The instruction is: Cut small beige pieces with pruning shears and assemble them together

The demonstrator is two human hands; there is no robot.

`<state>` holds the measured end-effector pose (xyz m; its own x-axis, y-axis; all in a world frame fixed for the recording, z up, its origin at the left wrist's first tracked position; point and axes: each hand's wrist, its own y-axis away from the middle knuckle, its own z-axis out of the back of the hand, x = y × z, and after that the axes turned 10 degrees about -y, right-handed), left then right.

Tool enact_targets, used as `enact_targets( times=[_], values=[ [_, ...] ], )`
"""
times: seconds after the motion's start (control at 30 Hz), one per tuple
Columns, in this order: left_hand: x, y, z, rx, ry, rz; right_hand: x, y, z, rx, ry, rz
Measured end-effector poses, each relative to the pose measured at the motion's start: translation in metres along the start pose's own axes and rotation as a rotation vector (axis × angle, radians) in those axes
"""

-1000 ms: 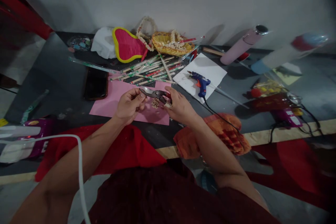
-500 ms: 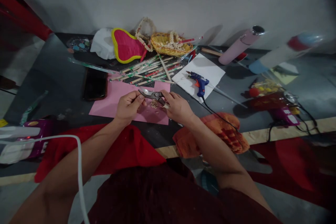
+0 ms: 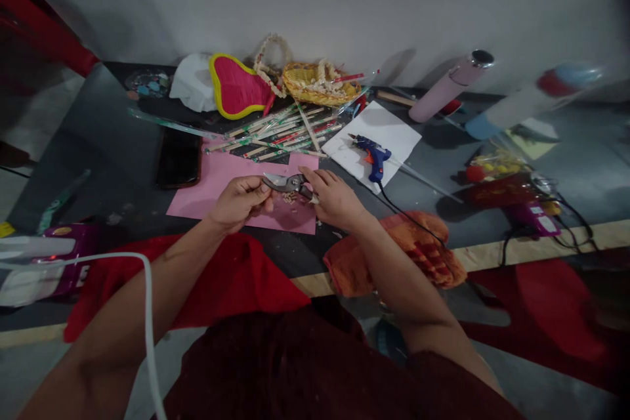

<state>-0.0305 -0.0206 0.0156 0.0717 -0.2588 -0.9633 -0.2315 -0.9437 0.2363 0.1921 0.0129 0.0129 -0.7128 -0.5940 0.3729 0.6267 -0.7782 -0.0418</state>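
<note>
My right hand [image 3: 338, 199] is wrapped round the handles of a pair of pruning shears [image 3: 296, 182], whose blades point left. My left hand [image 3: 240, 201] is closed in a pinch at the blade tips; whatever sits between thumb and finger is too small to make out. Under the shears, a little heap of short cut pieces [image 3: 289, 197] lies on a pink sheet of paper [image 3: 197, 200]. Behind the hands are several thin wooden sticks [image 3: 266, 148], some in green-printed clear wrappers.
A blue glue gun [image 3: 377, 161] rests on white paper [image 3: 398, 128]. Behind stand a yellow basket [image 3: 295, 82], a red panel with yellow rim [image 3: 239, 86] and a pink flask [image 3: 445, 88]. A phone [image 3: 178, 159] lies left, an orange towel [image 3: 354, 266] at the front edge.
The shears have shifted slightly right and their blades look more parted. My left hand has lowered a little at the blade tips. Things on the table stay where they were.
</note>
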Motion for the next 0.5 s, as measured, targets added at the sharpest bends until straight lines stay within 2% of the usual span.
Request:
enact_targets(
  times=[0.1, 0.23, 0.4, 0.5],
  values=[
    [-0.005, 0.002, 0.002, 0.038, 0.033, 0.073, 0.000, 0.000, -0.002, -0.018, -0.037, 0.021],
    [-0.006, 0.003, 0.003, 0.035, 0.054, 0.058, 0.005, 0.001, -0.002, -0.071, -0.043, 0.007],
    [0.003, -0.003, 0.000, -0.070, -0.035, -0.079, 0.011, 0.002, -0.001, -0.049, -0.029, -0.070],
    [0.008, -0.005, -0.002, -0.165, -0.215, -0.198, 0.011, 0.001, -0.002, -0.046, -0.045, -0.123]
  ],
)
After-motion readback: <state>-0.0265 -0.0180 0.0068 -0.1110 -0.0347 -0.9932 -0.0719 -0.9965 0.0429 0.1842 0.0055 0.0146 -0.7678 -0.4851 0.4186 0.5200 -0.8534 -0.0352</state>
